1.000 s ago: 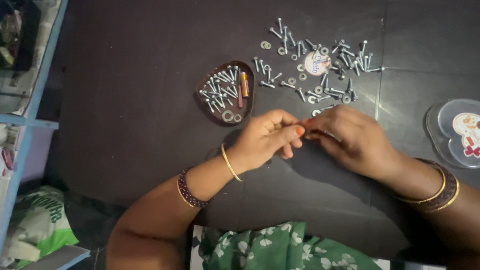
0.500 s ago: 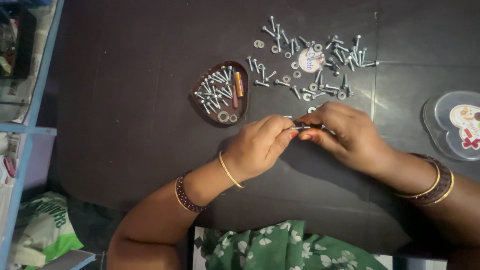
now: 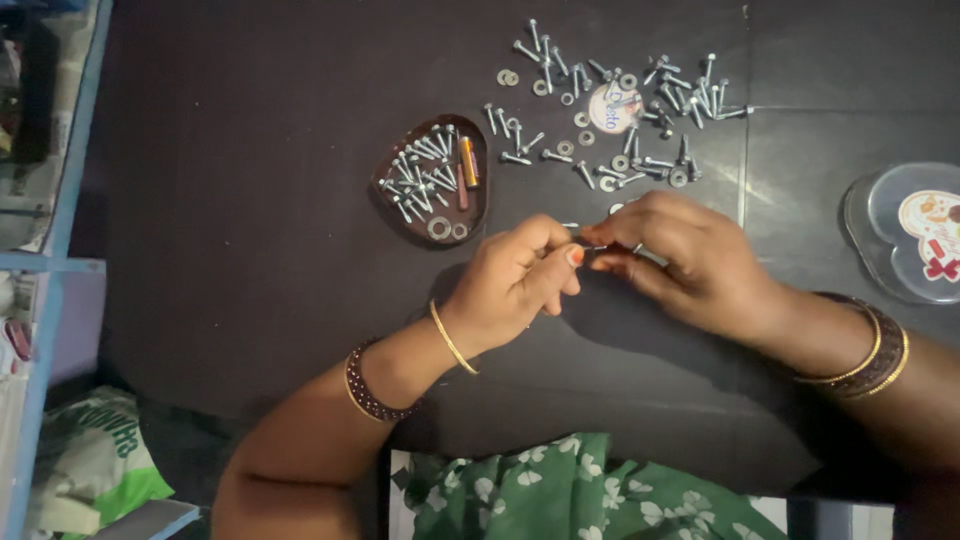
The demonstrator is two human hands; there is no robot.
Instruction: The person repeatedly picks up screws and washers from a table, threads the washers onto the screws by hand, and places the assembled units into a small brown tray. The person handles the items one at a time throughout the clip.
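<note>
While both hands met at the middle of the dark table, the left hand and right hand were drawn together, fingertips almost touching. Between them a small silvery bolt was pinched; its shank showed only as a short glint, and whether a washer or nut sat on it could not be told. Left fingers were curled closed on one end, right fingers closed on the other.

Just above and to the left of the hands lay a dark heart-shaped tray holding finished bolts, two washers and a thin orange-and-red tube. Farther up, well apart from the tray's rim, a loose scatter of bolts and washers spread over the table around a small round printed disc. At the right edge sat a clear heart-shaped lid. Bangles were on both wrists.
</note>
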